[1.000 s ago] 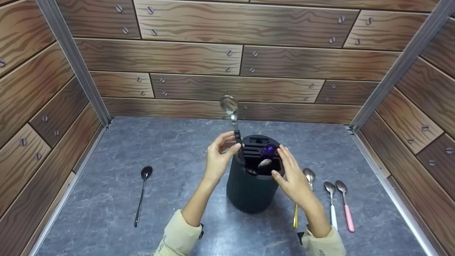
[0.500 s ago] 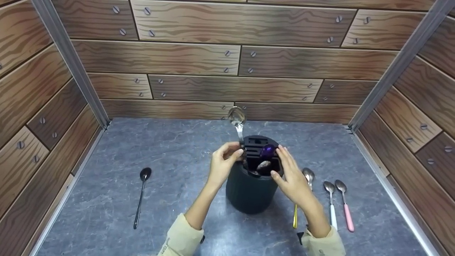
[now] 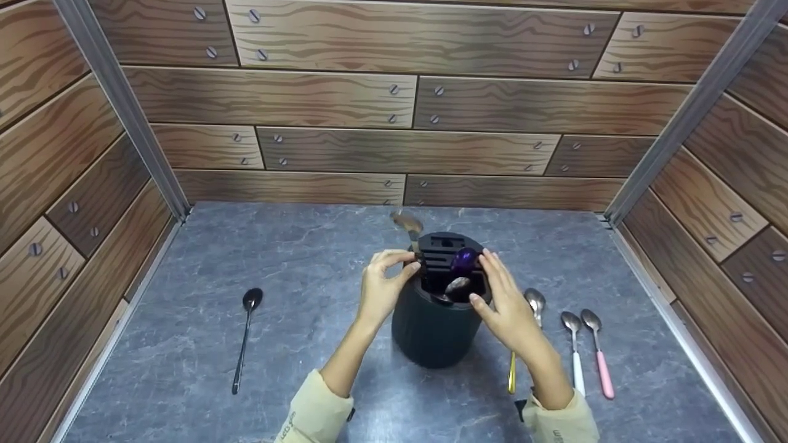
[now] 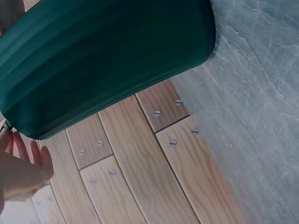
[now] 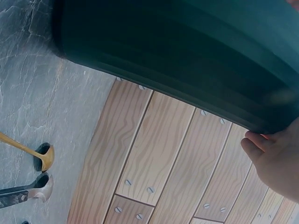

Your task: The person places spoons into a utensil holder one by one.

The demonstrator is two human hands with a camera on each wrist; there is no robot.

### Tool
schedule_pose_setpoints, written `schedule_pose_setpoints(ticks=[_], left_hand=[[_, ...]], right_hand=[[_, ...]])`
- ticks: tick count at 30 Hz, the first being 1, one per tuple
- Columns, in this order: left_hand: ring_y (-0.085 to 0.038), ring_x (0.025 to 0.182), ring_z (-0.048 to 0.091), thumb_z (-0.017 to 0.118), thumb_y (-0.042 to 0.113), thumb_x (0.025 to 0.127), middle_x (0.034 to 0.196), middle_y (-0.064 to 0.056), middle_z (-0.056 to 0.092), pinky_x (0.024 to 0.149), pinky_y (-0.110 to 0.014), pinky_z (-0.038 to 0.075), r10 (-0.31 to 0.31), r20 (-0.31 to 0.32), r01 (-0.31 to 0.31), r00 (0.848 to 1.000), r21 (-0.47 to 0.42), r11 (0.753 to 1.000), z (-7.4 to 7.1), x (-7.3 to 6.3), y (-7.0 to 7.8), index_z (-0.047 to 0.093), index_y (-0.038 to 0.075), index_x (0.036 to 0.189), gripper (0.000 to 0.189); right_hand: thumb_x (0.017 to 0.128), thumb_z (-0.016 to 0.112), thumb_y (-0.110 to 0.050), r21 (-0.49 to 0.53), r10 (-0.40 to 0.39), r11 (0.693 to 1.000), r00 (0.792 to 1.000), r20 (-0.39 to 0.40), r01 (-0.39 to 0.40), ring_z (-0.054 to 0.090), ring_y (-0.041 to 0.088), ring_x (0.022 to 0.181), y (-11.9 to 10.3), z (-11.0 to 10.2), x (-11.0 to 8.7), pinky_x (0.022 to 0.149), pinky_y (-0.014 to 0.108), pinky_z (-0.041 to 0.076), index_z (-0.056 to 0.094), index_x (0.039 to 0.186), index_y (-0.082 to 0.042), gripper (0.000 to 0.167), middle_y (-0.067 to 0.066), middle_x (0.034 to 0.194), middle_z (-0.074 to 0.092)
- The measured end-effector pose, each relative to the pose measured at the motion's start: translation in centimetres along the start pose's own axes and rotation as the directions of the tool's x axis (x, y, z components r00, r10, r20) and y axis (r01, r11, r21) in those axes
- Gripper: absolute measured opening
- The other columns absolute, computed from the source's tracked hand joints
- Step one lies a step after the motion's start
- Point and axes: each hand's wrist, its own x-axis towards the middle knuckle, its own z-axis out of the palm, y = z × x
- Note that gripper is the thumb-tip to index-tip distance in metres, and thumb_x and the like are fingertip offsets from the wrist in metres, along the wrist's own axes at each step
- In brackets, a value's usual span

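Note:
A dark green utensil holder (image 3: 434,337) with a slotted black top stands upright on the table. At its left rim my left hand (image 3: 383,289) pinches the handle of a spoon (image 3: 409,224), whose blurred bowl sticks up above the rim and whose lower handle is hidden in the holder. Against the right rim lie the straight fingers of my right hand (image 3: 508,311). From the holder's front opening rise a purple spoon bowl (image 3: 464,261) and a silver spoon bowl (image 3: 458,285). The left wrist view catches my left fingertips (image 4: 46,157) beside the holder's top.
A dark spoon (image 3: 247,335) lies at the left. On the right are a gold-handled spoon (image 3: 511,373), partly behind my right arm, a white-handled spoon (image 3: 577,363) and a pink-handled spoon (image 3: 603,366). Wood-patterned walls (image 3: 332,101) enclose the table's back and sides.
My left hand has moved down, and the spoon it pinches has sunk lower into the holder. Its bowl has turned and tilted left. My right hand has stayed at the rim.

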Motion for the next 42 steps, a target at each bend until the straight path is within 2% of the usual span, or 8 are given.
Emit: schedule_pose_setpoints(ticks=[5,10,13,18,22,31,38,42], left_hand=[[-0.017,0.091,0.056,0.075,0.021,0.075,0.090,0.003,0.065,0.084,-0.033,0.041,0.000,-0.062,0.004,0.998,0.066,0.998,0.1,-0.5,-0.6,0.074,0.007,0.083,0.016],[-0.013,0.086,0.060,0.076,0.019,0.075,0.085,0.003,0.066,0.080,-0.032,0.047,-0.073,-0.142,0.073,0.987,-0.003,0.997,-0.4,-0.9,-1.3,0.074,0.008,0.079,0.012],[-0.015,0.084,0.062,0.075,0.015,0.076,0.086,0.000,0.065,0.078,-0.030,0.049,-0.128,-0.146,0.122,0.981,-0.048,0.991,-0.8,-1.1,-1.7,0.073,0.004,0.079,0.011],[-0.026,0.083,0.063,0.071,0.002,0.078,0.088,-0.013,0.065,0.075,-0.029,0.050,-0.201,-0.133,0.189,0.971,-0.099,0.977,-1.6,-1.5,-2.3,0.070,-0.006,0.082,0.009],[-0.024,0.081,0.064,0.071,0.005,0.079,0.088,-0.013,0.065,0.073,-0.026,0.051,-0.247,-0.120,0.234,0.962,-0.108,0.966,-2.3,-1.9,-2.9,0.070,-0.005,0.084,0.012],[-0.019,0.074,0.063,0.071,0.019,0.081,0.081,-0.005,0.066,0.070,-0.030,0.051,-0.181,-0.136,0.178,0.974,-0.031,0.983,-4.1,-2.8,-4.5,0.071,0.002,0.084,0.017],[-0.025,0.079,0.063,0.068,0.009,0.082,0.085,-0.011,0.066,0.074,-0.032,0.051,-0.242,-0.130,0.256,0.962,0.106,0.961,-5.9,-2.4,-5.3,0.070,-0.001,0.088,0.012],[-0.023,0.080,0.063,0.068,0.009,0.083,0.087,-0.010,0.066,0.074,-0.031,0.051,-0.248,-0.148,0.271,0.957,0.162,0.949,-6.9,-2.2,-5.7,0.070,0.001,0.089,0.011]], right_hand=[[0.090,0.054,-0.028,-0.001,0.001,1.000,1.000,-0.001,-0.001,0.015,0.029,0.135,0.0,0.0,0.0,0.103,0.053,0.019,0.028,0.141,0.003,0.065,0.015,0.147,0.023],[0.091,0.053,-0.031,0.000,-0.001,1.000,1.000,0.004,0.001,0.014,0.029,0.135,0.1,0.0,0.0,0.102,0.055,0.020,0.027,0.141,0.002,0.065,0.016,0.147,0.023],[0.092,0.052,-0.032,-0.001,-0.003,1.000,1.000,-0.003,0.003,0.015,0.030,0.135,0.2,0.0,0.0,0.102,0.055,0.020,0.028,0.141,0.002,0.065,0.016,0.147,0.023],[0.091,0.052,-0.031,-0.002,0.000,1.000,1.000,-0.006,0.000,0.014,0.028,0.135,0.2,0.0,0.0,0.102,0.055,0.020,0.027,0.142,0.002,0.064,0.013,0.148,0.022],[0.091,0.052,-0.028,0.003,0.002,1.000,1.000,-0.002,-0.002,0.014,0.027,0.136,0.1,0.0,0.0,0.103,0.053,0.020,0.027,0.142,0.002,0.064,0.012,0.149,0.022],[0.090,0.054,-0.026,-0.004,0.013,1.000,1.000,-0.002,-0.013,0.014,0.028,0.135,0.0,0.1,0.0,0.103,0.053,0.019,0.028,0.141,0.002,0.064,0.013,0.148,0.022],[0.090,0.053,-0.026,-0.008,0.005,1.000,1.000,-0.007,-0.005,0.014,0.028,0.135,0.0,0.1,0.0,0.103,0.053,0.020,0.028,0.141,0.003,0.064,0.013,0.148,0.021],[0.090,0.053,-0.026,-0.003,0.009,1.000,1.000,-0.004,-0.009,0.014,0.028,0.135,-0.1,0.1,-0.1,0.103,0.053,0.020,0.027,0.141,0.002,0.064,0.010,0.149,0.020]])
